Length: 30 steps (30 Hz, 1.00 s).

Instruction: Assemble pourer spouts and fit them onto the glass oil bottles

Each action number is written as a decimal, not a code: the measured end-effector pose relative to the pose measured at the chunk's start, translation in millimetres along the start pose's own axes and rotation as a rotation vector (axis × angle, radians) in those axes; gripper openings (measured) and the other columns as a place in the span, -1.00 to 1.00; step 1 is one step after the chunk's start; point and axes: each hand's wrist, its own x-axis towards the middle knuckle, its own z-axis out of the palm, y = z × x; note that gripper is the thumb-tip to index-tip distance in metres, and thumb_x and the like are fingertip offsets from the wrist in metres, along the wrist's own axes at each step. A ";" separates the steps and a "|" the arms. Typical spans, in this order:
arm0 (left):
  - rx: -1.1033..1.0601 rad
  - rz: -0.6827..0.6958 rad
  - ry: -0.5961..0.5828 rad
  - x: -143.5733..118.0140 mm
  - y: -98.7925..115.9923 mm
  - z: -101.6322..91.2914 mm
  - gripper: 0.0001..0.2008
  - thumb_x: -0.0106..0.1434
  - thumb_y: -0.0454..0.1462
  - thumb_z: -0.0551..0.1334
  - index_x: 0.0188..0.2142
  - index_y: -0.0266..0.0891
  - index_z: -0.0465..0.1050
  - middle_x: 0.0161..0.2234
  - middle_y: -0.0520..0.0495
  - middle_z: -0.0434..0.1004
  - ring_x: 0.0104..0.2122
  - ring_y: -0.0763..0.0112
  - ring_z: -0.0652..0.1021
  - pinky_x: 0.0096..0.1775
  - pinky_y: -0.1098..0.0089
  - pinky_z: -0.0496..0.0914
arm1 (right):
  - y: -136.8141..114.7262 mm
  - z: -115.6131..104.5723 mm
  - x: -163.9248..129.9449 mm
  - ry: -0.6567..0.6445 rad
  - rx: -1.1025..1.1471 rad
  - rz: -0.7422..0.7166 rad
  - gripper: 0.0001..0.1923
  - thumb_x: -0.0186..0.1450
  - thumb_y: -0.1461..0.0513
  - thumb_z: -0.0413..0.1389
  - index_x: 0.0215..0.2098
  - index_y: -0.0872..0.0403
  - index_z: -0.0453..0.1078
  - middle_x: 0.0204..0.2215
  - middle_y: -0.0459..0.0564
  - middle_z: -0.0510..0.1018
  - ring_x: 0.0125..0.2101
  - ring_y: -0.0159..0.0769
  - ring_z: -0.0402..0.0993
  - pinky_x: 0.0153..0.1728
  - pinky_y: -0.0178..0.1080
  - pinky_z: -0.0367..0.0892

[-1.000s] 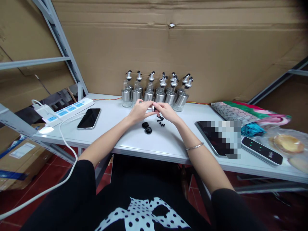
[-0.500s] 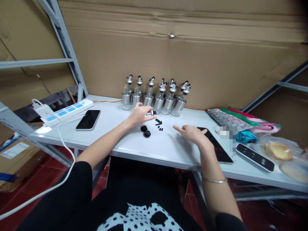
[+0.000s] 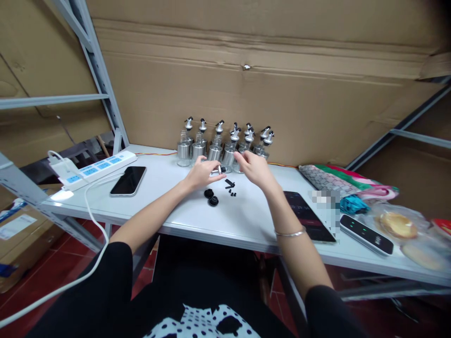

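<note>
My left hand (image 3: pixel 203 174) is closed, thumb and fingers gripping a small silver-and-black pourer spout (image 3: pixel 221 170) just above the table. To its right is my right hand (image 3: pixel 254 168), in front of the bottles, with nothing visible in it; its fingers are loosely bent and partly hidden by the back of the hand. Below the hands lie two round black stoppers (image 3: pixel 213 201), a black flip lever (image 3: pixel 230 184) and several tiny black plugs (image 3: pixel 232 193). Behind stand glass bottles with steel sleeves (image 3: pixel 214 152), many topped by silver pourers (image 3: pixel 235 134); front left ones have bare necks.
A phone (image 3: pixel 128 181) and a white power strip (image 3: pixel 102 168) with a cable lie on the left. On the right are a tablet (image 3: pixel 308 216) with its screen lit, a black-faced device (image 3: pixel 366 234), patterned cloth (image 3: pixel 352 180) and bagged food (image 3: pixel 398 224). Cardboard (image 3: pixel 197 89) walls the back.
My right hand has moved from beside the tablet up and left toward the spout and bottles. The tablet screen now shows lit digits. My left hand still holds the spout.
</note>
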 end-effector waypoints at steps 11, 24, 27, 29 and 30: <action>0.084 0.011 0.037 -0.9 -4.5 6.7 -0.70 0.28 -0.07 0.17 -0.16 -0.26 0.32 -0.26 -0.09 0.58 -0.26 0.27 0.56 0.05 0.15 0.14 | -2.3 65.8 11.3 -0.006 0.205 -0.095 -0.36 0.32 -0.15 -0.24 -0.60 0.08 0.33 -0.63 -0.03 0.43 -0.50 -0.29 0.33 -0.43 -0.30 0.10; 0.206 0.006 0.058 4.3 -8.2 7.3 -0.62 0.36 -0.01 0.02 -0.13 -0.31 0.26 -0.46 -0.07 0.56 -0.43 0.26 0.55 -0.08 0.19 0.19 | -16.5 67.8 4.3 0.106 0.523 0.015 -0.47 0.20 -0.15 -0.08 -0.68 0.05 0.04 -0.70 -0.16 0.06 -0.59 -0.42 0.00 -0.54 -0.31 -0.04; 0.188 0.043 0.014 6.2 -11.3 3.1 -0.65 0.36 -0.03 0.01 -0.15 -0.28 0.27 -0.48 -0.02 0.54 -0.48 0.33 0.51 -0.13 0.24 0.21 | -17.2 67.3 3.3 0.092 0.501 0.006 -0.50 0.22 -0.10 -0.11 -0.68 0.04 0.03 -0.70 -0.16 0.07 -0.59 -0.41 0.00 -0.54 -0.30 -0.04; 0.147 0.070 -0.030 6.7 -13.5 1.5 -0.69 0.36 -0.06 0.02 -0.16 -0.26 0.27 -0.51 0.03 0.51 -0.51 0.38 0.47 -0.16 0.30 0.22 | -15.8 67.8 2.9 0.100 0.458 -0.023 -0.52 0.24 -0.07 -0.13 -0.68 0.04 0.01 -0.70 -0.15 0.06 -0.59 -0.41 -0.01 -0.53 -0.29 -0.05; 0.125 0.078 -0.043 6.7 -14.1 1.1 -0.71 0.35 -0.07 0.04 -0.17 -0.26 0.28 -0.52 0.05 0.49 -0.53 0.39 0.46 -0.17 0.32 0.23 | -15.2 68.0 2.6 0.109 0.437 -0.042 -0.54 0.24 -0.05 -0.13 -0.68 0.04 0.01 -0.70 -0.15 0.07 -0.59 -0.42 0.00 -0.53 -0.29 -0.05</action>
